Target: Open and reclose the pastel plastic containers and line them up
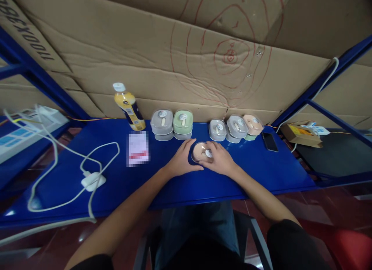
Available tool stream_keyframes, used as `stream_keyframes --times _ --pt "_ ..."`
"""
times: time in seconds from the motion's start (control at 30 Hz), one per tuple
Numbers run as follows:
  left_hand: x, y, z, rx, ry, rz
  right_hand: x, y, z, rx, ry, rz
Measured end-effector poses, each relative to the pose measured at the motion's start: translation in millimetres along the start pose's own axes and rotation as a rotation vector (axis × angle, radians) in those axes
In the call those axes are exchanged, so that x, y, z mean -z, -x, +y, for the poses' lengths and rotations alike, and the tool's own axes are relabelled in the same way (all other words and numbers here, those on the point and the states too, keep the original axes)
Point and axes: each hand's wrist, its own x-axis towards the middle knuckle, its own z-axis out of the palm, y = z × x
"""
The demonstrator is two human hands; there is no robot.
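I see the right grip [220, 158] clasping the box [198, 150] at three o'clock; the loosely curved, empty left grip [183, 158] should brace nine o'clock.

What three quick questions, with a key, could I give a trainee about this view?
1. True or false: the phone lies to the right of the yellow bottle.
2. Fill the gap: the table top is ____.
3. Choose: where is the peach container nearest the person?
A. Under the bottle
B. Between the left hand and the right hand
C. Behind the phone

Key: 1. True; 2. blue; 3. B.
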Motion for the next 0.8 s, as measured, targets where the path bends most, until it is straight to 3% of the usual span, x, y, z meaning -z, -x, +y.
stream_keyframes --times 0.1,0.23,0.37,0.57,0.7,0.8 --pt "-0.6 -0.6 -3.4 -0.008 0.017 -0.088 1.2 -9.7 5.3 0.165 -0.085 -0.111" --pt "-2.0 -1.2 -7.3 0.023 0.068 -0.144 3.9 -15.1 22.7 0.261 -0.359 -0.113" --pt "-1.0 -0.8 -5.6 0.033 -0.001 -0.12 3.6 -10.0 50.3 0.142 -0.569 -0.025" --pt "1.5 -0.8 -1.6 -0.178 -0.058 -0.13 -3.9 -3.4 81.6 -0.098 -0.702 0.082" --pt "4.2 -3.2 -4.2 -0.142 -0.089 -0.093 -4.4 -4.6 85.5 -0.118 -0.673 0.101" --pt "9.0 -4.7 -11.1 -0.088 -0.101 0.018 -1.9 -5.2 85.3 -0.149 -0.664 0.104"
